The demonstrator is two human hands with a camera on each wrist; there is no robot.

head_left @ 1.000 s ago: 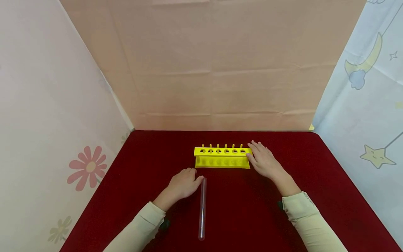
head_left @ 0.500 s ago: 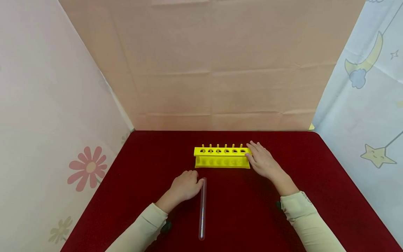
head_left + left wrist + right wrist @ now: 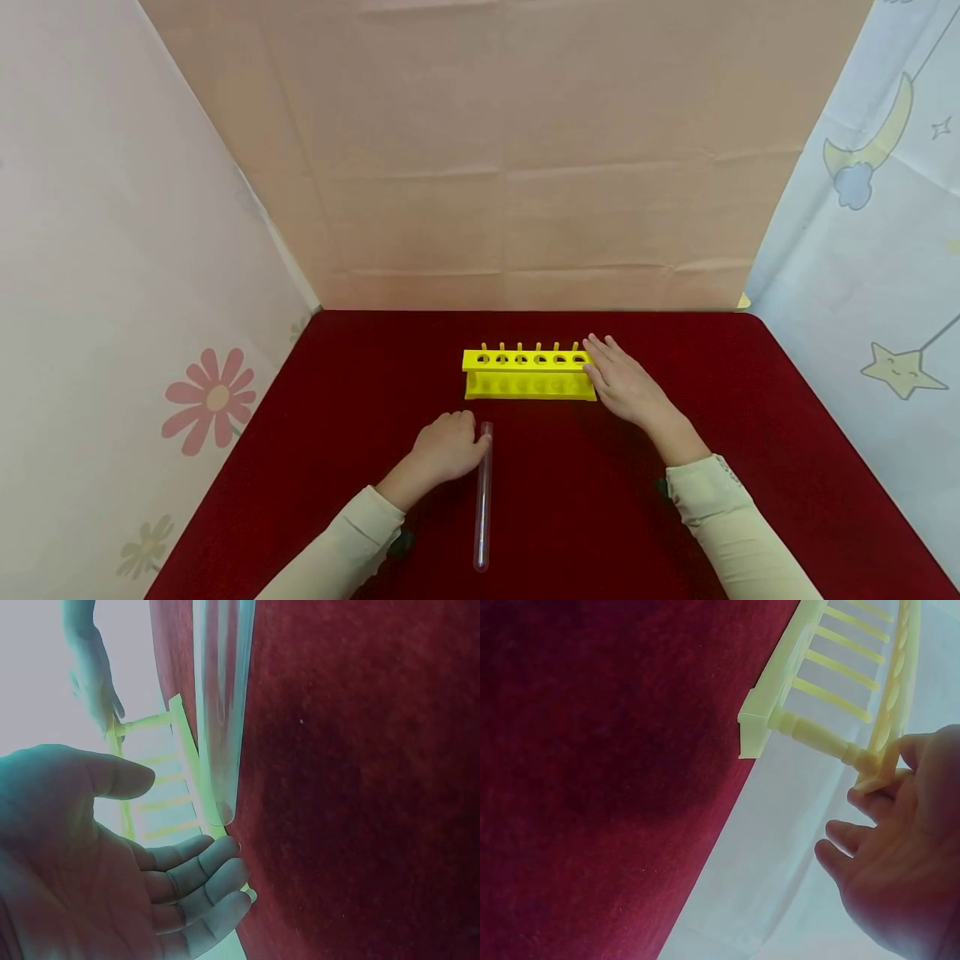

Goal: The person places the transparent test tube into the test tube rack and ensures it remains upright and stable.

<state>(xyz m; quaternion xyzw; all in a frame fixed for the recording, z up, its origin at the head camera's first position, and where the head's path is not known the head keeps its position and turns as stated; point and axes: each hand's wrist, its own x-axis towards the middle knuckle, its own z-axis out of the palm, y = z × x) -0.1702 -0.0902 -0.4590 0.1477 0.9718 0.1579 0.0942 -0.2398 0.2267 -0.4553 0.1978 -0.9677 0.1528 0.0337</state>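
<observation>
1. The left hand (image 3: 445,447), fingers loosely curled, is touching the far end of the test tube (image 3: 483,497) lying on the red cloth (image 3: 315,433).
2. The right hand (image 3: 624,385), fingers straight, is resting against the right end of the yellow rack (image 3: 528,372).

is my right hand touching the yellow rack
Touching: the right wrist view shows the right hand's thumb pressed against the yellow rack's end.

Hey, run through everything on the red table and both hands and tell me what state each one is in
Test tube: lying flat, empty, not held.
Yellow rack: upright, all six holes empty.
Left hand: loosely curled, fingertips at the tube's far end, no grip yet.
Right hand: fingers straight, resting against the rack's right end.
</observation>
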